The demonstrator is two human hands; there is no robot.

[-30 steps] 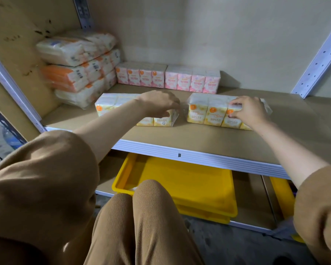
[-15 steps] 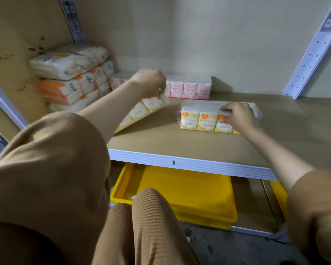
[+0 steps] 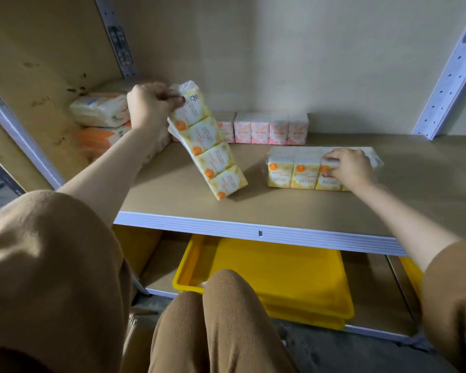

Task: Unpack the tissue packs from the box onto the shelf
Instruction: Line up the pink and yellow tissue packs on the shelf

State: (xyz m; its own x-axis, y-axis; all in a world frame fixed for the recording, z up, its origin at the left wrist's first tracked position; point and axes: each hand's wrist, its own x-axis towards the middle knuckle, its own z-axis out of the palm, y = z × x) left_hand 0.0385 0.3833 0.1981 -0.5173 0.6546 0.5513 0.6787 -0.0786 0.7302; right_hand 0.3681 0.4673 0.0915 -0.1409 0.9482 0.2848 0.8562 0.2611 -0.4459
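Two yellow packs are handled on shelf (image 3: 253, 232). Tilted pack (image 3: 209, 149) is gripped at top by left hand (image 3: 151, 107), lower end near front edge. Flat pack (image 3: 293, 172) is grasped mid-shelf by right hand (image 3: 349, 168). Arranging step is judged in hand; next, tilted pack is to be set back beside pink row (image 3: 269, 129).

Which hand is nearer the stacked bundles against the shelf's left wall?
Left. The left hand is just right of the stacked bundles, gripping a tilted yellow pack; the right hand holds a flat pack far to their right.

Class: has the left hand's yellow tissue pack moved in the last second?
Yes. The left hand has tipped the yellow tissue pack up from flat; its top end now stands above the pink packs behind.
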